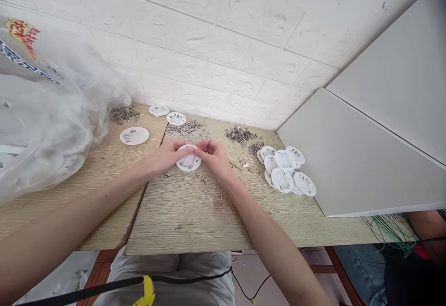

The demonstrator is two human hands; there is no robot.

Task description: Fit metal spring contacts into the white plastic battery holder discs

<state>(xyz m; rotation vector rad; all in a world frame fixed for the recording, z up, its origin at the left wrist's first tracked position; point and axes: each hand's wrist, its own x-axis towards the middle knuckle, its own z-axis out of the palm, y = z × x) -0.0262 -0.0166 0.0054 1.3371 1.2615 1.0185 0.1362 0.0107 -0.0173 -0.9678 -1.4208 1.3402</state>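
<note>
A white round plastic disc [188, 161] with slots and small metal parts is tilted up above the table in front of me. My left hand [170, 153] grips it by its upper left side, thumb on the face. At the disc's upper right edge, the thumb and fingers of my right hand [212, 155] are pinched together; whatever lies between them is hidden. Below the hands a few small metal clips [203, 181] are scattered on the wood. Beyond them spreads a heap of small metal pieces [188, 129].
To the right lies a pile of similar discs [285, 159], beside a grey panel [369, 157]. A darker metal heap [239, 133] is near the wall. Leftward are a loose disc [134, 136] and a large clear plastic bag [45, 125]. Another person's arm [427, 224] shows beyond green wires [393, 234].
</note>
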